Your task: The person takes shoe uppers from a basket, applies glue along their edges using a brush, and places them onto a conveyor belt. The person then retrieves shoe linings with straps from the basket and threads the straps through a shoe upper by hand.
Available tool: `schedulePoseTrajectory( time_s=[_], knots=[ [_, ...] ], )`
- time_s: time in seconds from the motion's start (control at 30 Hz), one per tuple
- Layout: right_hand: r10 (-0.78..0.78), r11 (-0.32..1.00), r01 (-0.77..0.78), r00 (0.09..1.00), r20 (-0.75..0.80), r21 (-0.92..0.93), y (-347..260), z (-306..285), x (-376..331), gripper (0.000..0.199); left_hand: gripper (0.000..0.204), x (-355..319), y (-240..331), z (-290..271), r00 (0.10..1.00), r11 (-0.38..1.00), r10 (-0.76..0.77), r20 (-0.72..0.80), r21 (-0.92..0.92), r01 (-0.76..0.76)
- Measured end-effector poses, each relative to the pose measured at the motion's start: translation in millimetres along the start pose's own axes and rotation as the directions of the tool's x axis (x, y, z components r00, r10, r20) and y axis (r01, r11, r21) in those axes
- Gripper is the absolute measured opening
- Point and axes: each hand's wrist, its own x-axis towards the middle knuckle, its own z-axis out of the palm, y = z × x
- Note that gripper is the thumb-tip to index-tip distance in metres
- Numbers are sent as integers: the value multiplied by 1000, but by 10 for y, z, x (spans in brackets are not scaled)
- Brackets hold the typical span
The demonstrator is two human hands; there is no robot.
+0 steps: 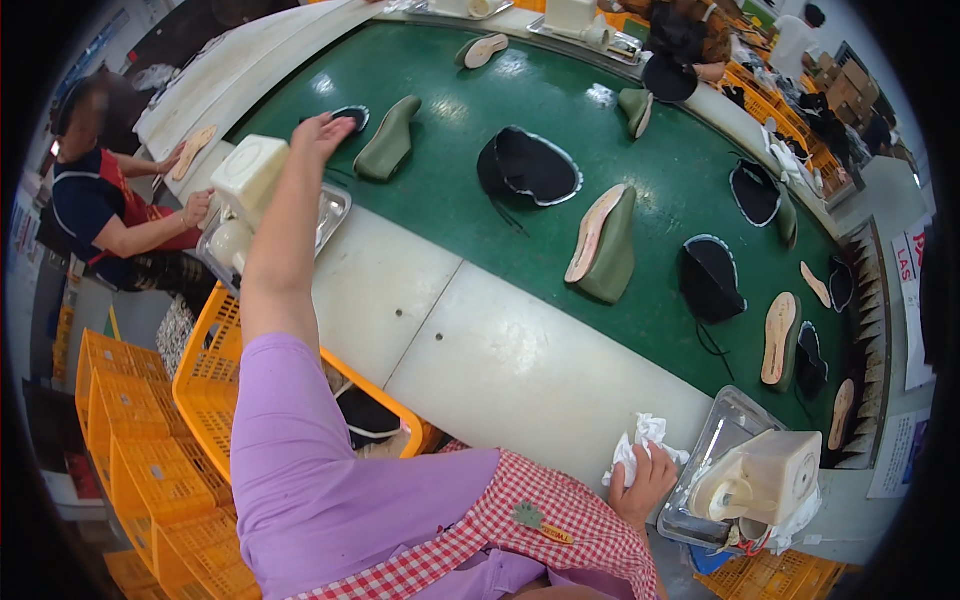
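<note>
Left hand (322, 133) stretched far out over the green conveyor belt (520, 105), fingers (338, 126) spread flat, palm down, touching a black shoe upper (350, 116) with pale edge lying at the belt's near-left rim. Just right of it, an olive green shoe last (388, 140), apart from the hand. Left forearm passes over a cream glue dispenser (249, 172) sitting in a metal tray (332, 215) on the white desk (440, 330).

Right hand (645, 482) low at the desk's near edge, fingers curled around a crumpled white cloth (640, 440), pinching it against the desk. Just right of that hand, a second metal tray (712, 440) with another cream dispenser (765, 475).

More on the belt: black upper (528, 166) mid-belt, green last with tan insole (603, 245), black upper (709, 278), further lasts and insoles along the right curve.

Orange plastic crate (210, 370) below the desk on the left, more crates stacked lower left. Another person (100, 205) in dark top and red apron at upper left, hands on a tan insole (192, 150).
</note>
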Motion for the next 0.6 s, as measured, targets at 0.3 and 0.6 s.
schedulePoseTrajectory(
  time_s=[0.3, 0.6],
  knots=[
    [-53, 997, 51, 998, -30, -54, -26, 61, 1, 34, 33, -2931, -424, -911, 802, 898, -137, 581, 415, -148],
    [-117, 989, 109, 989, -88, -96, -16, 142, 85, 34, 23, -3395, -1013, -3949, 897, 916, 105, -429, 392, 81]
  ],
)
